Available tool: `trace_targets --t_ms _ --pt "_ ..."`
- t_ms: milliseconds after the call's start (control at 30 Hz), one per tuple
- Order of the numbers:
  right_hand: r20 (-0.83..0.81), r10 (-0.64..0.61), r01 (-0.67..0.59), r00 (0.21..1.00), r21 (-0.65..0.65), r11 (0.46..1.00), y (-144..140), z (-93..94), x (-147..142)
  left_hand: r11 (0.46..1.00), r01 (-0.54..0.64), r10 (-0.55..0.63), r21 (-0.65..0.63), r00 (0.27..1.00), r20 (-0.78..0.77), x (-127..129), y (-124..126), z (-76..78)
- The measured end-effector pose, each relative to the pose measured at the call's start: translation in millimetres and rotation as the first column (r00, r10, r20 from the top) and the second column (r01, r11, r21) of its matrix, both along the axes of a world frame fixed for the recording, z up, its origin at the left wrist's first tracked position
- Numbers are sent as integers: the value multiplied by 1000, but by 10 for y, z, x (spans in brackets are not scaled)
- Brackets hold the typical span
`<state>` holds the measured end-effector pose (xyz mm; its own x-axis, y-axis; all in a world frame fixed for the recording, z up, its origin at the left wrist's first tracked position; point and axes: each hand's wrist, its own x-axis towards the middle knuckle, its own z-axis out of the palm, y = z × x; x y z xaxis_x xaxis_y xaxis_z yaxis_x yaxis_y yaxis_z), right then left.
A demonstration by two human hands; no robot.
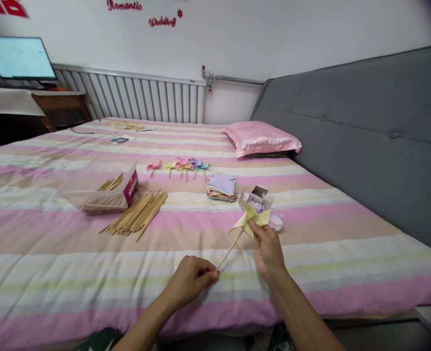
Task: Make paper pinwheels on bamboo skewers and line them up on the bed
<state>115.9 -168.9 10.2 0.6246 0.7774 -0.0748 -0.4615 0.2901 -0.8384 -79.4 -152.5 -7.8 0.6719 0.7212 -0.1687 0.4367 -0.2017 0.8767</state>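
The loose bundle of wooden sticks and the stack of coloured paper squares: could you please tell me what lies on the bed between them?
In the head view, only bare striped bedsheet lies between the sticks and the paper stack.

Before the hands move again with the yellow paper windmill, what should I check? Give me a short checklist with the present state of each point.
1. Left hand pinches the low end of the stick: ok.
2. Right hand holds the yellow windmill at the blades: ok.
3. Windmill fixed to the stick tip: cannot tell.
4. Spare sticks lie on the bed: ok.
5. Paper stack is close by: ok.
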Motion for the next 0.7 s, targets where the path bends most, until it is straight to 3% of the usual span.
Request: trace_targets --t_ms 267,700 --pt "70 -97 100 993 -47 994 -19 -80 -7 1000 -17 17 -4 1000 20 -22 -56 66" --pt "49 -92 94 995 -52 994 -36 -78 -14 1000 -21 21 15 1000 17 -16 -59 82"
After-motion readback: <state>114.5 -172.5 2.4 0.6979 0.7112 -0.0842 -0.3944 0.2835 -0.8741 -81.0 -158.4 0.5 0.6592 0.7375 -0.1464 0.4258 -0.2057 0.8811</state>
